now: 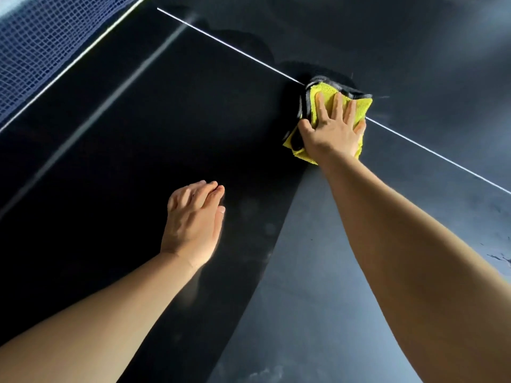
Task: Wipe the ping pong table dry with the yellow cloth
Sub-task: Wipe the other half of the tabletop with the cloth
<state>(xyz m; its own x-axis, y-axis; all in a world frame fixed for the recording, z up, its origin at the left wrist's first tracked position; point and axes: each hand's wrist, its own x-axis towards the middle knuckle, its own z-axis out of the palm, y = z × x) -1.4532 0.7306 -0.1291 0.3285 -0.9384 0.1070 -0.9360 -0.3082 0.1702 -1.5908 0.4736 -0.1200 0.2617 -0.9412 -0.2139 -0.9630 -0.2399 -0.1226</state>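
Note:
The dark ping pong table (138, 150) fills the view. A folded yellow cloth (326, 98) with a grey underside lies on the table's white centre line (229, 45). My right hand (331, 128) presses flat on the cloth with straight, spread fingers. My left hand (193, 222) hovers over or rests on the table nearer to me, left of the cloth, fingers loosely bent and holding nothing. A shiny wet patch with water marks (497, 258) shows at the right.
The blue net (41, 51) with its white top band runs across the upper left corner. A pale reflected streak (110, 106) crosses the dark surface left of the centre line.

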